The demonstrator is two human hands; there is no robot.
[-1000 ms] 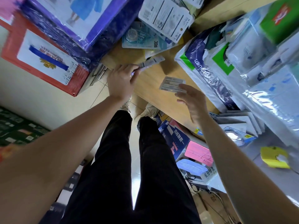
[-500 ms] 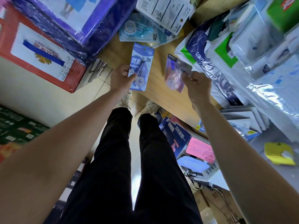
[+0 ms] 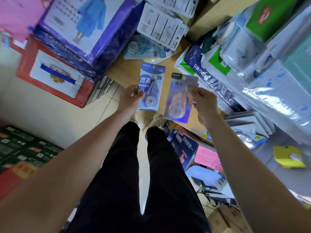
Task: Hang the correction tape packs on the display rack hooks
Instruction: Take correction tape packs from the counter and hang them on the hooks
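Your left hand (image 3: pixel 130 98) grips the blue correction tape pack (image 3: pixel 150 86); your right hand (image 3: pixel 204 101) pinches the holographic pack (image 3: pixel 179 98). You're mid-carry, I judge. No rack hooks show; find one and line up a pack's hang hole.

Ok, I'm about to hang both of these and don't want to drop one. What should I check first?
1. Left hand grips the blue pack: ok.
2. Right hand pinches the holographic pack at its edge: ok.
3. Packs apart, not overlapping: ok.
4. Top edges of both packs free of fingers: ok.
5. Free rack hook in view: not ok, none visible.
6. Hang holes open: cannot tell, too small.
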